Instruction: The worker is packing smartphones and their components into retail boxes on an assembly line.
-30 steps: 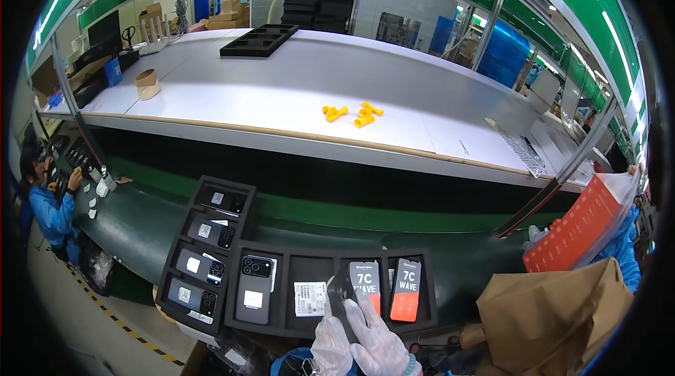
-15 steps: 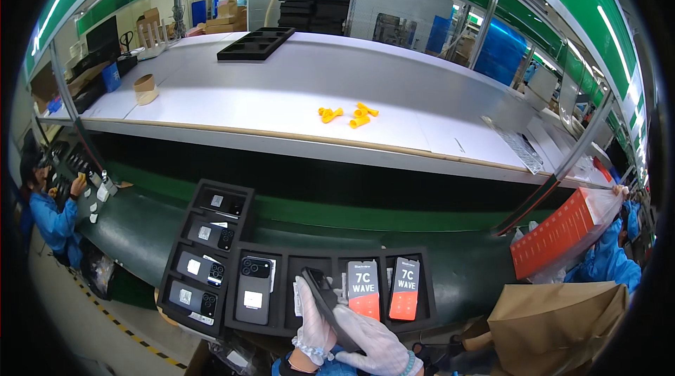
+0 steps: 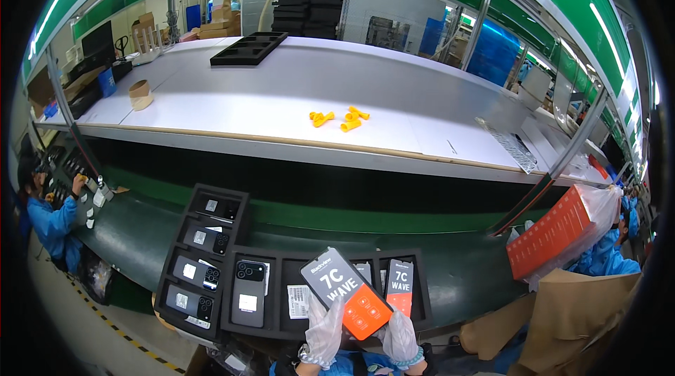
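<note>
Between my white-gloved hands is a smartphone (image 3: pixel 347 294), tilted, its grey-and-orange printed face turned up. My left hand (image 3: pixel 323 332) grips its lower left edge, and my right hand (image 3: pixel 401 338) holds its lower right corner. Beneath lies a black tray (image 3: pixel 276 300) with compartments. It holds a dark phone (image 3: pixel 248 290) lying back-up at its left end, a white label sheet (image 3: pixel 298 301) in the compartment beside that, and a grey-and-orange phone (image 3: pixel 400 282) at the right. Another such phone (image 3: pixel 364 270) is mostly hidden behind the held one.
A second black tray (image 3: pixel 174 253) with several back-up phones stands at the left on the green belt (image 3: pixel 126 235). Across the belt runs a white shelf (image 3: pixel 246 109) carrying yellow pieces (image 3: pixel 351 117) and a tape roll (image 3: pixel 140 95). Co-workers in blue sit left and right; brown cardboard (image 3: pixel 583 320) stands nearby.
The phone has turned from nearly edge-on to showing its printed face, and is raised over the tray. My right hand has moved from across it to its lower right corner.
</note>
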Demonstrator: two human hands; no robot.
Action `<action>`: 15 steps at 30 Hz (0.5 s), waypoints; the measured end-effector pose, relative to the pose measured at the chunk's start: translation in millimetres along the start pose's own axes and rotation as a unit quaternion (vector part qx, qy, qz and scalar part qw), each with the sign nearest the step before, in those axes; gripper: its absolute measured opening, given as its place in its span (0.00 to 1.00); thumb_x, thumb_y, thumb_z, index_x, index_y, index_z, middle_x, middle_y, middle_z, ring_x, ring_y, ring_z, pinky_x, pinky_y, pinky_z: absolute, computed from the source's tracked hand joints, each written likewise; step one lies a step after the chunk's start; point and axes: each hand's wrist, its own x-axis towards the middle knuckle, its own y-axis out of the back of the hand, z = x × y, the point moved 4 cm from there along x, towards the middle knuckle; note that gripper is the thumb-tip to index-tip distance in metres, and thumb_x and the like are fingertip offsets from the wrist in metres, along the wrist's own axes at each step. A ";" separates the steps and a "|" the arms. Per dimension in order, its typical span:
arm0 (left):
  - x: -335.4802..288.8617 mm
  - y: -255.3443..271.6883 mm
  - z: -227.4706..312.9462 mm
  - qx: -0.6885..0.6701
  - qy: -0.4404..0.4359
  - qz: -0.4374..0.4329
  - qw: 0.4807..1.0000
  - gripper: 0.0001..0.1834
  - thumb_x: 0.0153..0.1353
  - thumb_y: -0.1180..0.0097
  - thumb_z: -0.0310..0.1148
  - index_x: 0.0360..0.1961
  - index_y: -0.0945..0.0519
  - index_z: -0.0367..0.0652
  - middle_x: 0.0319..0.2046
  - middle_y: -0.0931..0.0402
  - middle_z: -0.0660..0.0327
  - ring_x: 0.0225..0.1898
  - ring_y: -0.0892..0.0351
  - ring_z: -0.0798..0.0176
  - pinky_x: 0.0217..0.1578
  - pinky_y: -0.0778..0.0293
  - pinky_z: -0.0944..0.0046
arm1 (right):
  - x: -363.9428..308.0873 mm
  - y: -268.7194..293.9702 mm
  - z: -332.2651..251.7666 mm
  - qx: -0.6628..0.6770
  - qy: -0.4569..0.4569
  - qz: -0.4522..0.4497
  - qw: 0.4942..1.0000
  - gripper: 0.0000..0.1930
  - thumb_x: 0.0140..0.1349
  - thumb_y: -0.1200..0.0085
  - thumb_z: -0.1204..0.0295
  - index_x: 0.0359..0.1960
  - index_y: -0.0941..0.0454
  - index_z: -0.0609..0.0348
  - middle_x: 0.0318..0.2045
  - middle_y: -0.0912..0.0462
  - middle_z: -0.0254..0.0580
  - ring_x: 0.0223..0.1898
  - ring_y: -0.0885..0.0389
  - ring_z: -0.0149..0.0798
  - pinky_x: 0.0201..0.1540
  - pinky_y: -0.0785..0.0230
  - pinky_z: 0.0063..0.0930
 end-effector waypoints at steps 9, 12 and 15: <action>16.2 15.4 4.9 -0.218 0.072 0.083 0.970 0.30 0.66 0.52 0.33 0.61 0.45 0.23 0.52 0.32 0.40 0.50 0.29 0.47 0.52 0.34 0.54 | -1.9 -5.5 8.7 0.155 -0.065 -0.012 0.986 0.16 0.70 0.59 0.70 0.51 0.31 0.71 0.43 0.21 0.54 0.43 0.17 0.45 0.44 0.22 0.35; 19.1 16.0 7.8 -0.249 0.099 0.069 0.961 0.22 0.65 0.51 0.29 0.54 0.36 0.23 0.46 0.28 0.38 0.44 0.26 0.40 0.47 0.32 0.50 | -10.4 -2.5 2.3 -0.342 0.361 0.011 0.867 0.15 0.65 0.52 0.77 0.52 0.30 0.67 0.41 0.22 0.57 0.39 0.17 0.48 0.40 0.22 0.35; 20.6 30.9 27.4 -0.242 0.116 0.081 0.960 0.24 0.64 0.50 0.31 0.55 0.38 0.25 0.41 0.25 0.42 0.40 0.24 0.42 0.44 0.30 0.52 | 8.2 2.3 8.4 -0.284 0.218 -0.080 0.930 0.17 0.60 0.49 0.81 0.52 0.29 0.63 0.40 0.22 0.58 0.34 0.17 0.51 0.36 0.24 0.35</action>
